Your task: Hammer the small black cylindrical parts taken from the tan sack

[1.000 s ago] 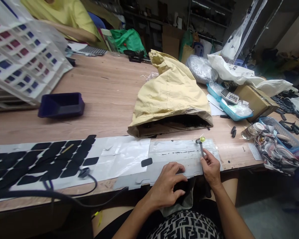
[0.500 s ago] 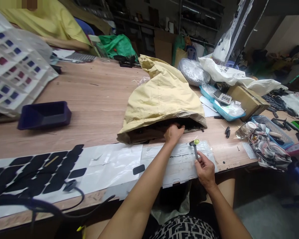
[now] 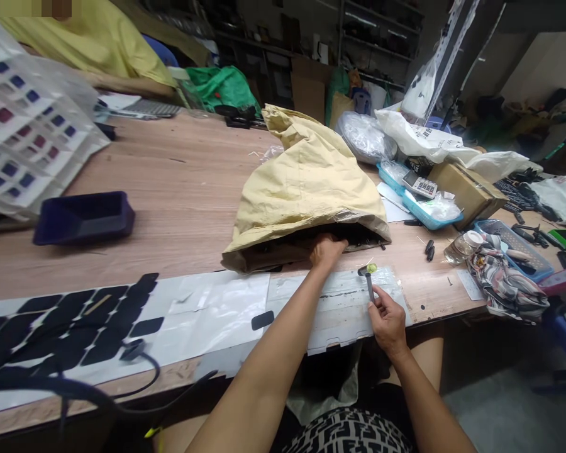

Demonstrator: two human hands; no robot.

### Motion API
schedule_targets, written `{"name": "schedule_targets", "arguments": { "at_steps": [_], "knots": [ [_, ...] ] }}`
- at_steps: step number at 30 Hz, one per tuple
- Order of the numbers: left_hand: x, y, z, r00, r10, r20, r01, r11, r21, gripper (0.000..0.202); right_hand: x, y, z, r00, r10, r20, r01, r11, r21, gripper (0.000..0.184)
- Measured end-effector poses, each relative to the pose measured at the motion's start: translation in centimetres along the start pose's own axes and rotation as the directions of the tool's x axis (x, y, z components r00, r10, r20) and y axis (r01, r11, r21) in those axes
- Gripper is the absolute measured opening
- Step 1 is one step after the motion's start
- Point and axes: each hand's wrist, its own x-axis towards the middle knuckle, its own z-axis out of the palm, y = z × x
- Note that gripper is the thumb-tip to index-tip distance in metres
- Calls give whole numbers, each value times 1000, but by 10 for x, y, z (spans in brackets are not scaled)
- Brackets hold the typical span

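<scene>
My left hand reaches into the dark mouth of a yellow paper sack lying on the wooden table; its fingertips are hidden inside. My right hand pinches the handle of a small dark tool whose tip rests by a yellow-green blob on a grey sheet at the table's near edge. One loose black pad lies on the sheet between my arms.
Rows of black pads and a black cable lie left. A dark blue tray and clear racks stand far left. Bags, a calculator, baskets and a box crowd the right. A person in yellow sits behind.
My left hand went from the table's near edge forward into the sack's mouth, and now sits a little deeper. My right hand kept the tool in place.
</scene>
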Motion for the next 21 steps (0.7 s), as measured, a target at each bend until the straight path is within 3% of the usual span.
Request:
{"name": "schedule_targets", "arguments": {
  "at_steps": [3,5,8,12,15,21],
  "knots": [
    [-16,-13,-19,1000,15,-8,-15,1000,2,26,-1,-1,0,1000,2,4,-2,1000,1,43],
    [-34,-31,-31,994,111,17,-111,994,-18,22,-1,-1,0,1000,6,0,-6,1000,-2,43],
    [-65,-63,-40,950,302,84,-295,952,-80,19,-1,-1,-1,1000,8,-3,-8,1000,-11,43],
    [-97,-96,-36,886,447,125,-434,893,-118,12,0,-2,-1,1000,3,-1,-3,1000,-11,44],
    [-105,-104,-30,856,508,97,-495,859,-127,10,0,-1,-1,1000,9,-2,-9,1000,-7,44],
    [-105,-103,-29,843,529,95,-519,848,-111,9,-4,-4,-4,1000,-26,-7,26,1000,-15,43]
  ]
}}
